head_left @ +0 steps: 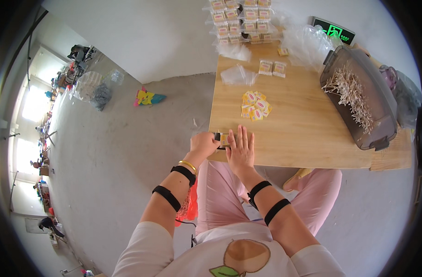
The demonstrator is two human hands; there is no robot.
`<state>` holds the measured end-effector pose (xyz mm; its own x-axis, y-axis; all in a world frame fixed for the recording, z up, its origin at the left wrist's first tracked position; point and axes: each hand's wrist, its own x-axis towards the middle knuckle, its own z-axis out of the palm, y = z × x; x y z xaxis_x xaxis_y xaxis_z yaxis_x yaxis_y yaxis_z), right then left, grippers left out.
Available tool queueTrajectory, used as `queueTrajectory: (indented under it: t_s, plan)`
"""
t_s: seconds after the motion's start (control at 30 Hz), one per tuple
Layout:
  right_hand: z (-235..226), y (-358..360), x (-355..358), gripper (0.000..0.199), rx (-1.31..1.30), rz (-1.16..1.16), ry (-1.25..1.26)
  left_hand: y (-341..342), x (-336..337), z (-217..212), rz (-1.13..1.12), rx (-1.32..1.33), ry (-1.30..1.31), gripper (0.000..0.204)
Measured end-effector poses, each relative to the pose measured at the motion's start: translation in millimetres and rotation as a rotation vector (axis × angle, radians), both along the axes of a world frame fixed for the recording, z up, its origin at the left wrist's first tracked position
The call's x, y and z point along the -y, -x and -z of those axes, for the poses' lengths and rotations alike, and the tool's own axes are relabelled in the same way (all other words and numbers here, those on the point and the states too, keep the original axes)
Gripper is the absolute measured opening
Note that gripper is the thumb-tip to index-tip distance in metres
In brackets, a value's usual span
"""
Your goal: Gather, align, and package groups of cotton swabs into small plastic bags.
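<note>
At the near left corner of the wooden table (294,115), a small packet of cotton swabs with a yellow card (224,139) lies between my hands, on or against a dark object that is mostly hidden. My left hand (204,144) is closed at the packet's left side; what its fingers hold cannot be made out. Laid flat with fingers stretched, my right hand (241,150) touches the packet's right side. Farther up the table is a loose pile of yellow and white cards (255,105). Two filled swab packets (272,68) lie beyond them.
Clear plastic bags (238,75) lie near the far left edge, below stacked swab packets (241,21). A grey translucent bin (358,97) of loose cotton swabs stands at the right. Crumpled clear plastic (308,44) sits at the back, near a green lit sign (333,31).
</note>
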<state>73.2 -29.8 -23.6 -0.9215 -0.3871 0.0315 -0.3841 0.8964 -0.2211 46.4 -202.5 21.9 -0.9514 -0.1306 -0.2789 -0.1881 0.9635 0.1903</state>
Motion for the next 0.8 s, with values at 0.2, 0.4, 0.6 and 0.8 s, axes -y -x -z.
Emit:
queueTrajectory:
  t_s: [0.2,0.4,0.6,0.8]
  plan:
    - [10.3,1.8,8.2,0.068,-0.019,-0.025,0.019,-7.4,10.2,-5.5,-0.088,-0.015,-0.184,0.028]
    - [14.8,1.0,28.4,0.072,0.009,-0.03,0.045,-8.4,8.2,-10.1,-0.096,-0.026,-0.208,0.027]
    - [-0.4,-2.4,42.9,0.088,0.085,-0.013,0.011,-15.9,22.9,8.4,-0.105,-0.389,-0.269,0.032]
    - [-12.4,-5.4,18.0,0.096,0.108,-0.058,-0.073,-42.8,61.9,72.7,-0.649,-0.26,-0.883,0.078]
